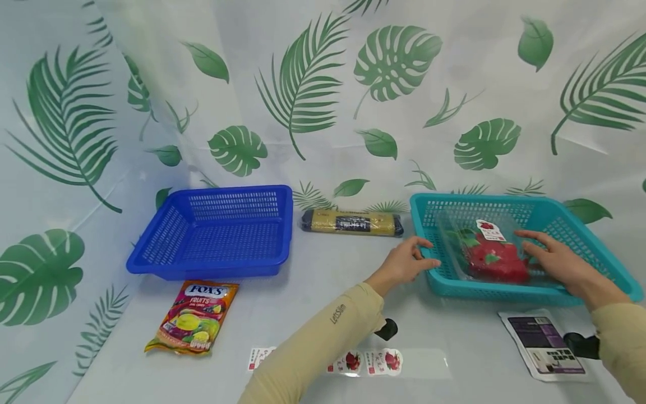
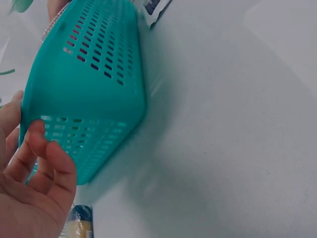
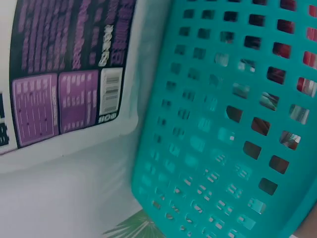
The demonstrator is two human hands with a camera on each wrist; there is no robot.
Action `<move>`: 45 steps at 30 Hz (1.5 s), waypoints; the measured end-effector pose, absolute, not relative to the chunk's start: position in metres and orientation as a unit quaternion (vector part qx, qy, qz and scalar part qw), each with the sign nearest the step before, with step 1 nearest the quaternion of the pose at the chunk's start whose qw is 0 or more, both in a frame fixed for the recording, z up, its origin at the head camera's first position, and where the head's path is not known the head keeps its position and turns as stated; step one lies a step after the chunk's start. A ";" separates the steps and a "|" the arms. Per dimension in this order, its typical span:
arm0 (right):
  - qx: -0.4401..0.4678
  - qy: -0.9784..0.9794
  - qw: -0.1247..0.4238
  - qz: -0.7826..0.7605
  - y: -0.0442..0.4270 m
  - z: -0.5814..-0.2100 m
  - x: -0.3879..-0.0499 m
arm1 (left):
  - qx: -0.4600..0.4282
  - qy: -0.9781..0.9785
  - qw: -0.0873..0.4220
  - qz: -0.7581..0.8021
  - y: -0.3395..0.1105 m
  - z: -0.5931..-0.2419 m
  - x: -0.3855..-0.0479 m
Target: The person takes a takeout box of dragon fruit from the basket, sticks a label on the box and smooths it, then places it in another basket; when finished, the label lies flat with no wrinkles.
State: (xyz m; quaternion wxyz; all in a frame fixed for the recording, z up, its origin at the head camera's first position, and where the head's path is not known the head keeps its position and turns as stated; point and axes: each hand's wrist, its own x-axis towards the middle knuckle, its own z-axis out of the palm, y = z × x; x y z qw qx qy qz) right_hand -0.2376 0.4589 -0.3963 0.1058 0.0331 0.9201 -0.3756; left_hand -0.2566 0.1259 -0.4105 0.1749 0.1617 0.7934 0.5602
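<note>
A teal basket (image 1: 595, 242) holds a clear plastic box (image 1: 456, 264) with red, green-tipped fruit-like contents and a white label on its lid. My left hand (image 1: 404, 261) pinches the basket's left rim; in the left wrist view, the fingers (image 2: 59, 166) curl against the outside of its perforated wall. Inside the basket, my right hand (image 1: 562, 264) touches the right side of the box with extended fingers, its thumb out of sight. The right wrist view shows mostly the basket's wall (image 3: 198, 148) and a sliver of skin.
A blue basket (image 1: 209, 269) stands at the left, with a Fox's candy bag (image 1: 194, 317) before it. A yellow pasta packet (image 1: 350, 223) lies between the baskets. A white-and-purple pouch (image 1: 545, 345) is at front right. A sticker strip (image 1: 424, 363) lies partly under my left forearm.
</note>
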 end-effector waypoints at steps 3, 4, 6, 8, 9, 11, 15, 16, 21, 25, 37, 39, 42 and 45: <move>0.039 0.920 0.110 -0.373 0.458 -0.397 -0.237 | 0.165 0.791 0.176 0.562 0.126 -0.410 -0.256; 0.039 0.920 0.111 -0.374 0.458 -0.396 -0.237 | 0.165 0.792 0.175 0.562 0.126 -0.409 -0.256; 0.038 0.919 0.115 -0.376 0.457 -0.393 -0.238 | 0.166 0.793 0.171 0.561 0.125 -0.408 -0.256; 0.036 0.917 0.120 -0.378 0.456 -0.391 -0.238 | 0.167 0.794 0.169 0.560 0.125 -0.407 -0.256; 0.036 0.917 0.122 -0.377 0.456 -0.391 -0.238 | 0.167 0.794 0.170 0.560 0.124 -0.407 -0.256; 0.033 0.919 0.124 -0.374 0.456 -0.393 -0.238 | 0.167 0.794 0.171 0.559 0.124 -0.407 -0.256; 0.021 0.922 0.119 -0.368 0.456 -0.398 -0.239 | 0.165 0.791 0.176 0.563 0.123 -0.407 -0.256; 0.018 0.923 0.118 -0.367 0.457 -0.399 -0.240 | 0.164 0.790 0.176 0.563 0.123 -0.407 -0.256; 0.016 0.923 0.119 -0.366 0.456 -0.402 -0.242 | 0.164 0.793 0.172 0.561 0.122 -0.408 -0.256; 0.023 0.923 0.119 -0.365 0.456 -0.402 -0.241 | 0.162 0.792 0.171 0.563 0.122 -0.409 -0.255; 0.020 0.917 0.116 -0.380 0.452 -0.402 -0.238 | 0.162 0.788 0.170 0.569 0.120 -0.409 -0.253; 0.019 0.917 0.116 -0.382 0.452 -0.402 -0.238 | 0.165 0.788 0.169 0.569 0.120 -0.410 -0.253; 0.017 0.916 0.117 -0.383 0.452 -0.401 -0.237 | 0.168 0.787 0.169 0.569 0.121 -0.410 -0.253; 0.017 0.916 0.119 -0.383 0.452 -0.400 -0.237 | 0.168 0.788 0.169 0.567 0.121 -0.410 -0.253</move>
